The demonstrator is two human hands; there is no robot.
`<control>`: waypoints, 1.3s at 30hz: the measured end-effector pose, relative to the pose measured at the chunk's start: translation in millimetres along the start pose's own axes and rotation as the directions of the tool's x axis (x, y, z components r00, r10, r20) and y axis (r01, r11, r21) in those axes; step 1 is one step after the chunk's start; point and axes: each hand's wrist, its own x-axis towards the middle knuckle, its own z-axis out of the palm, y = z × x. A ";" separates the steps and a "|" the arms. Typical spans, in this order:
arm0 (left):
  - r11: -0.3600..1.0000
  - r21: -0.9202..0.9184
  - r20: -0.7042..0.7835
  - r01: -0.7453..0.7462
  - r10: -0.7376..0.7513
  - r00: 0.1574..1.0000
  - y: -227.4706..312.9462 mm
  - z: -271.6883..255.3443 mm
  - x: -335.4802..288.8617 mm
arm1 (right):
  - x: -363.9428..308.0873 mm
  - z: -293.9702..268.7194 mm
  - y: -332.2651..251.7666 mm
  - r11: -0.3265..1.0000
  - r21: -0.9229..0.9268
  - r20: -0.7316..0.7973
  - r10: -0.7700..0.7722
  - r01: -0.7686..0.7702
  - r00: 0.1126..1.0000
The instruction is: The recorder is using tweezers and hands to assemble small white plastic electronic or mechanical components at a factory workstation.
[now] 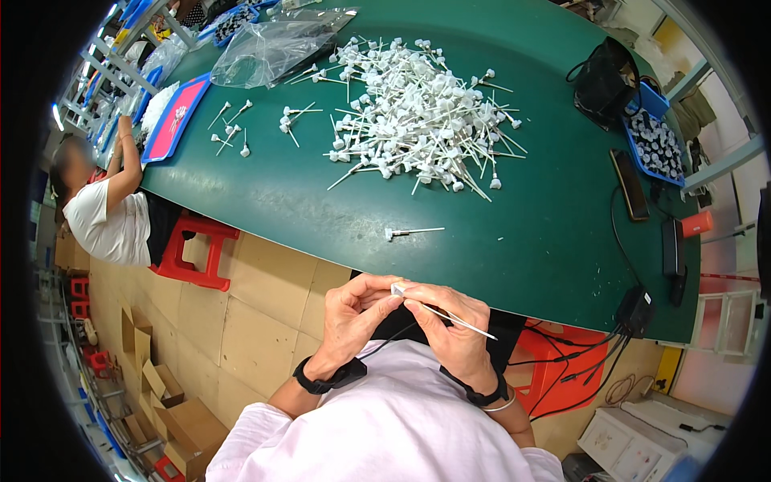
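Note:
Just off the near edge of the green table (554, 265), both my hands hold one small white-headed part with a thin pale stem (479, 329). My left hand (351, 317) is closed, its thumb and fingertips pinching the white head. The fingers of my right hand (456, 325) pinch the part right beside the head, and the stem slants out below them to the right. Some of the part is hidden by my fingers. A similar single part (414, 231) lies on the table just beyond my hands. Farther back is a large heap of such white-headed parts (426, 120).
Several loose parts (233, 132) lie left of the heap, near a clear plastic bag (273, 52). At right are a phone (629, 185), a black bag (606, 84), a blue tray (657, 149) and cables (634, 312). A co-worker (112, 213) sits at the left by a blue-rimmed tray (181, 120).

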 end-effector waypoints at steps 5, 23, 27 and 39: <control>0.996 0.093 -0.006 -0.015 0.016 1.000 2.5 1.6 -1.2 | 1.0 -1.7 -3.4 0.999 -0.022 0.019 0.028 -0.027 0.999; 0.977 -0.111 0.047 0.182 -0.177 0.983 15.4 -7.6 2.2 | 6.1 -22.9 -12.5 0.979 0.184 -0.079 0.108 -0.092 0.991; 0.970 -0.142 0.008 0.199 -0.200 0.980 13.8 -9.4 5.4 | 7.4 -29.9 13.4 0.975 0.113 -0.220 0.214 -0.192 0.952; 0.989 -0.125 -0.106 0.085 -0.098 0.989 9.1 -20.1 14.3 | -4.1 -28.9 59.8 0.967 0.013 -0.287 0.249 -0.256 0.925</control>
